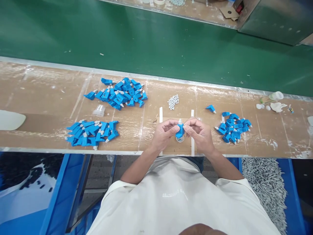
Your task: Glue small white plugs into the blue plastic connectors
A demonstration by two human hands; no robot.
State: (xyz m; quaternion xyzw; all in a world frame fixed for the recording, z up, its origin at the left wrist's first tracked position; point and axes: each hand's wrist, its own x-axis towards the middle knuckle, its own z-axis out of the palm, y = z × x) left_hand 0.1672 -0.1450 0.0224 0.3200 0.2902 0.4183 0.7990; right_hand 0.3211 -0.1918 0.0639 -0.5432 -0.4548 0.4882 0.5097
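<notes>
Left hand [164, 131] and right hand [199, 132] both pinching one blue plug [180, 130] upright above bench [44, 111] edge – white tip on top. Two big blue piles [122, 93] at left, smaller pile [233, 127] at right, small white caps [173, 101] ahead – judged mid-batch, share done unclear

Factory assembly bench: green conveyor belt [146, 36], heaped blue connectors [122, 93].

We hold our left hand [164, 131] and right hand [199, 132] close together in the middle of the frame, fingers curled and pinching, with both bare arms bent and coming up from the bottom.
</notes>
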